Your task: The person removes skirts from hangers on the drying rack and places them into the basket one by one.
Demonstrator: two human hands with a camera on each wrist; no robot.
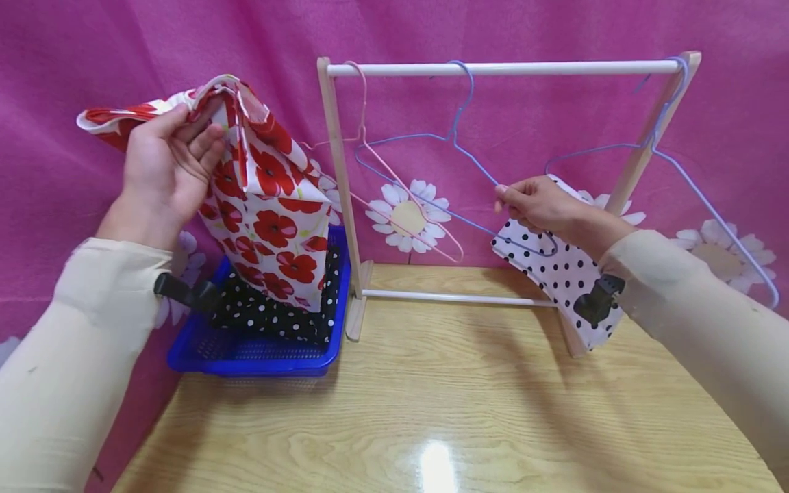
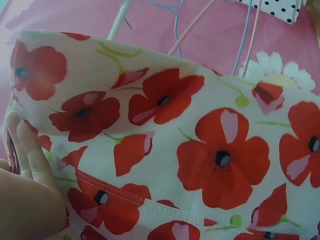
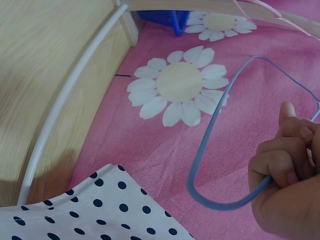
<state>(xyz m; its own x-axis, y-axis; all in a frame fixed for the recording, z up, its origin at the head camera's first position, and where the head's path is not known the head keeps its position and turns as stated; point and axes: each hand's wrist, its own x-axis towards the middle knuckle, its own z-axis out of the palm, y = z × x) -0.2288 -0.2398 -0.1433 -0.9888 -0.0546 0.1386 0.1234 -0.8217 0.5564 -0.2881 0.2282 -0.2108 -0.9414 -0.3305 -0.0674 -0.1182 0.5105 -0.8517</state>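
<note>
Plainly, the left hand [image 1: 169,171] holds the poppy-print cloth [image 1: 274,229] near its upper folded edge, fingers bent against the fabric, which hangs down and to the right of them. Below those fingers sits a blue basket [image 1: 253,366] with a black dotted cloth [image 1: 265,316] inside, under the poppy print. The right hand [image 1: 542,202] has its fingers curled round one arm of a blue hanger [image 3: 198,152], whose hook rests on the white rail [image 1: 401,69] above them. Just below the right fingers is a white dotted cloth [image 1: 564,274]; a pink hanger [image 1: 363,109] hangs to their left.
</note>
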